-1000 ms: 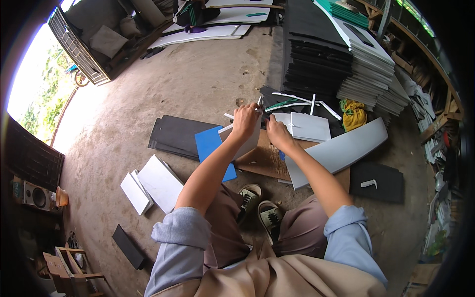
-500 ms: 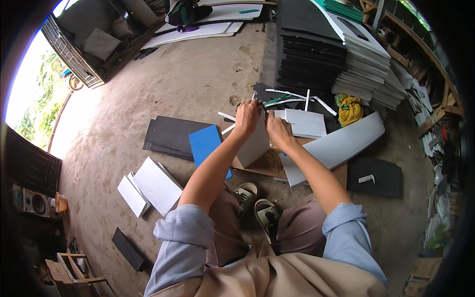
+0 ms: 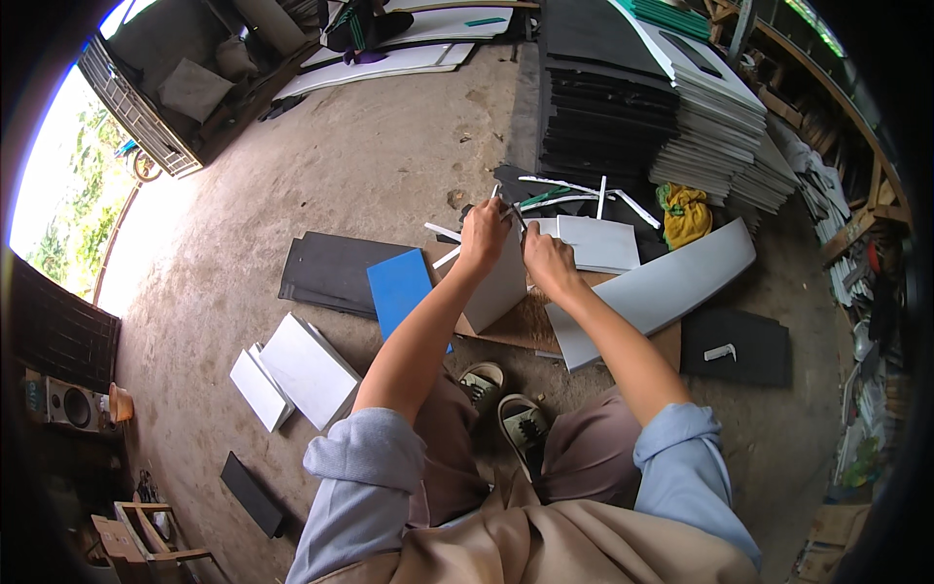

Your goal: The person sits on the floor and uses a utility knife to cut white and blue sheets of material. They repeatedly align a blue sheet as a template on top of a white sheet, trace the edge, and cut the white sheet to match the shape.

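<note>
My left hand (image 3: 484, 236) is closed at the upper edge of a pale board (image 3: 498, 290) that stands tilted on a brown board (image 3: 520, 321). A thin white strip (image 3: 496, 191) sticks up from its fingers. Just to the right, my right hand (image 3: 551, 259) is closed round a slim dark tool (image 3: 517, 216), whose tip points toward the left hand; its kind is too small to tell. A blue board (image 3: 400, 292) lies beside my left forearm. Under my right forearm rests a long white panel (image 3: 662, 292) with a curved end. White pieces (image 3: 598, 242) lie beyond the right hand.
Dark sheets (image 3: 329, 273) and white blocks (image 3: 309, 370) lie on the floor at left. Tall stacks of black sheets (image 3: 608, 122) and white sheets (image 3: 715, 131) stand at the far right, near a yellow cloth (image 3: 686, 216). A black sheet (image 3: 739, 355) carries a small white piece.
The dark tool between my hands shows a little more of its length now. Both hands stay almost in place, and the view has shifted slightly.
</note>
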A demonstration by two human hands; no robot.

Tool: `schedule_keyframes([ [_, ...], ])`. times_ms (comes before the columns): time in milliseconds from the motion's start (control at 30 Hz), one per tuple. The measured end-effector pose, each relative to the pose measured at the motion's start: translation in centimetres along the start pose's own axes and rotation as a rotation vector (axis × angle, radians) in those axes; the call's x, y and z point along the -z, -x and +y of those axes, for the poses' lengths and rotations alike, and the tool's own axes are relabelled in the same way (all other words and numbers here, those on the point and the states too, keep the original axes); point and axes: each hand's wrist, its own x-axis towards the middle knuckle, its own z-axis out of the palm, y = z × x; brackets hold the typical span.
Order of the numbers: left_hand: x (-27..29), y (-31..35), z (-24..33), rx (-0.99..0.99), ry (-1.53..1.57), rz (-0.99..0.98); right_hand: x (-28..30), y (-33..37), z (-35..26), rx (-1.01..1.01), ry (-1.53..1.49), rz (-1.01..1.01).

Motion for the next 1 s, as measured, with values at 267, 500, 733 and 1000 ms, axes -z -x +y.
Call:
schedule_keyframes([
  [267,0.1,0.1,-0.2,0.038,0.022,-0.030,-0.4,0.1,-0.1,0.042,0.064,0.042],
  [500,-0.5,0.7,0.9,0.004,0.059,-0.072,-0.4,-1.0,0.3,-0.051,-0.020,-0.005],
  [733,1.0,-0.1,-1.2,0.056,-0.026,0.024,-3.8,2.4,1.8,0.039,0.166,-0.354],
  [1000,2.1,0.5,-1.5,0.066,-0.103,-0.094,-2.4,0.3,4.3,-0.226,-0.103,-0.243],
])
